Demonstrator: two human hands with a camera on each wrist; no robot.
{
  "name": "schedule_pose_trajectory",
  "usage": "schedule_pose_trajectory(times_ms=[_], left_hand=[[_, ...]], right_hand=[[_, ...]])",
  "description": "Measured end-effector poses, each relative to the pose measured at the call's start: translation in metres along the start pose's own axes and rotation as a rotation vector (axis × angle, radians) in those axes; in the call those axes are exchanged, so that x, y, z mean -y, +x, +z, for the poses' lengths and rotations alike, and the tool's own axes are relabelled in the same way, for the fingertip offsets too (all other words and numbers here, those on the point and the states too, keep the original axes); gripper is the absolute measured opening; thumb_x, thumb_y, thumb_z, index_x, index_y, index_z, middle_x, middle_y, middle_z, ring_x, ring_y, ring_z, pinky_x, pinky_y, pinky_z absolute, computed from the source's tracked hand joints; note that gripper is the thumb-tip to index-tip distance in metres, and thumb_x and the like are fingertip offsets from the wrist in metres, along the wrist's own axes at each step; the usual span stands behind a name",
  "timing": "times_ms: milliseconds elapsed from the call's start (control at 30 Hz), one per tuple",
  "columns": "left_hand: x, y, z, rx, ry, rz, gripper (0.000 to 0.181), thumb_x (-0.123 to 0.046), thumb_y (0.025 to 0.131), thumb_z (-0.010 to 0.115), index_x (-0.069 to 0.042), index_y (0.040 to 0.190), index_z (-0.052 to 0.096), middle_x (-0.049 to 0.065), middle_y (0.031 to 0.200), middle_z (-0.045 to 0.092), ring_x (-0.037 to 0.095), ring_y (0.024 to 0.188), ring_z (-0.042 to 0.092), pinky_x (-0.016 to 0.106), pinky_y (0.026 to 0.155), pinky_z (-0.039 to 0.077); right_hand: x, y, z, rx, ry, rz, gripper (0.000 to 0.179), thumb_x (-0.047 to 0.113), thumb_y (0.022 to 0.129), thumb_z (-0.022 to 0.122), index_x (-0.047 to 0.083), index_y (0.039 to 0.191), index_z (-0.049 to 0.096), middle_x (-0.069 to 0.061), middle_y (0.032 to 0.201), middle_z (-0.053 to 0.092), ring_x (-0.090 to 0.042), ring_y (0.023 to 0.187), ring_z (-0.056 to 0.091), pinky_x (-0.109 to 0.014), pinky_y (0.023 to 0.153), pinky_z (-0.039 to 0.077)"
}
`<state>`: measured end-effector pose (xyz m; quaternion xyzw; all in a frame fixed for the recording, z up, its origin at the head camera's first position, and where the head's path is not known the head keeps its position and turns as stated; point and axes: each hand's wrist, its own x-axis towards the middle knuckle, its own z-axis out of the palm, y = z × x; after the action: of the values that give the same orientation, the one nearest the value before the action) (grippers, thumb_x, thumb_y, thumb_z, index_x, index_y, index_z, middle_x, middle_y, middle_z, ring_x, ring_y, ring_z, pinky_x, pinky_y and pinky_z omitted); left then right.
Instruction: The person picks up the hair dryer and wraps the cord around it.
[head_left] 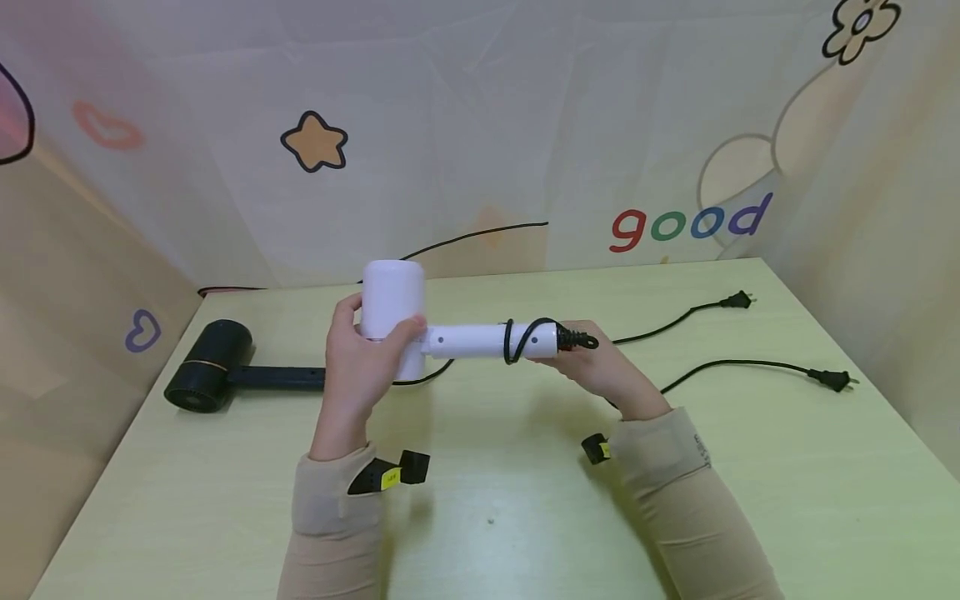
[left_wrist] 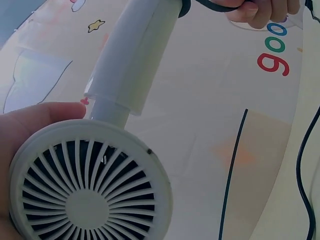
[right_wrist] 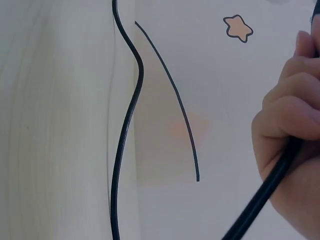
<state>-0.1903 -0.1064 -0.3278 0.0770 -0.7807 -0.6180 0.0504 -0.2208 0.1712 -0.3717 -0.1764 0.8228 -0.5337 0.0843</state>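
A white hair dryer (head_left: 393, 296) is held up over the table, its handle pointing right. My left hand (head_left: 358, 367) grips its head, thumb across the front near the handle joint. In the left wrist view the round slatted grille (left_wrist: 87, 210) of the dryer faces the camera. A black cord winds around the handle (head_left: 480, 342) near its end. Just beyond that end, my right hand (head_left: 603, 371) holds the cord; in the right wrist view its fingers (right_wrist: 290, 115) curl round the black cord (right_wrist: 260, 200).
A black hair dryer (head_left: 206, 367) lies at the left of the table (head_left: 480, 550), its handle running behind my left hand. Two black plugs, one farther back (head_left: 737, 300) and one nearer (head_left: 832, 380), lie at the right with their cords. A printed curtain (head_left: 480, 125) stands behind.
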Motion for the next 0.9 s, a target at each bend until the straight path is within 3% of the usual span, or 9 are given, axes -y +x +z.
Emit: schedule_pose_trajectory(times_ms=[67,167,300,500,733,900], left_hand=[[0.0,-0.001,-0.001,0.025,0.008,-0.001,0.077,-0.037,0.078,0.074,-0.017,0.14,0.033,0.012,0.123,0.051,0.03,0.102,0.058,0.041,0.073,0.055],[-0.001,-0.002,-0.004,0.065,0.025,0.002,0.075,-0.036,0.078,0.075,-0.018,0.139,0.036,0.011,0.121,0.052,0.029,0.101,0.059,0.039,0.07,0.056],[-0.002,-0.003,-0.006,0.129,0.053,-0.005,0.073,-0.036,0.077,0.076,-0.02,0.138,0.039,0.011,0.119,0.054,0.029,0.1,0.058,0.037,0.07,0.055],[-0.002,-0.002,-0.009,0.207,0.099,-0.02,0.072,-0.034,0.076,0.076,-0.022,0.138,0.04,0.011,0.117,0.054,0.03,0.1,0.058,0.037,0.07,0.055],[0.004,0.001,-0.007,0.278,0.163,0.002,0.071,-0.033,0.074,0.078,-0.026,0.136,0.044,0.012,0.113,0.056,0.03,0.096,0.059,0.036,0.068,0.055],[0.008,0.003,0.0,0.299,0.183,0.023,0.073,-0.031,0.072,0.08,-0.024,0.135,0.045,0.011,0.115,0.057,0.03,0.096,0.059,0.036,0.068,0.054]], right_hand=[[-0.001,0.0,-0.003,0.026,-0.005,-0.062,0.009,0.0,0.087,0.055,0.001,0.087,0.064,-0.001,0.068,0.046,-0.012,0.062,0.036,-0.024,0.056,0.031],[-0.001,0.0,-0.006,0.053,-0.015,-0.075,0.009,-0.006,0.083,0.054,-0.004,0.083,0.063,-0.001,0.067,0.051,-0.012,0.062,0.042,-0.023,0.055,0.035],[-0.002,-0.001,-0.009,0.076,-0.051,0.004,0.014,0.009,0.088,0.063,-0.002,0.079,0.063,0.0,0.069,0.057,-0.014,0.065,0.049,-0.024,0.058,0.042],[-0.007,-0.004,-0.018,0.116,-0.147,0.036,0.031,0.024,0.085,0.07,0.004,0.067,0.055,0.004,0.059,0.037,-0.012,0.057,0.032,-0.024,0.052,0.026],[-0.005,-0.008,-0.024,0.196,-0.115,0.07,0.032,0.029,0.088,0.067,0.004,0.071,0.054,0.005,0.055,0.031,-0.009,0.05,0.026,-0.023,0.049,0.024],[-0.002,-0.009,-0.023,0.16,-0.097,0.062,0.029,0.029,0.09,0.064,0.006,0.074,0.057,0.004,0.056,0.032,-0.01,0.05,0.028,-0.023,0.05,0.025]])
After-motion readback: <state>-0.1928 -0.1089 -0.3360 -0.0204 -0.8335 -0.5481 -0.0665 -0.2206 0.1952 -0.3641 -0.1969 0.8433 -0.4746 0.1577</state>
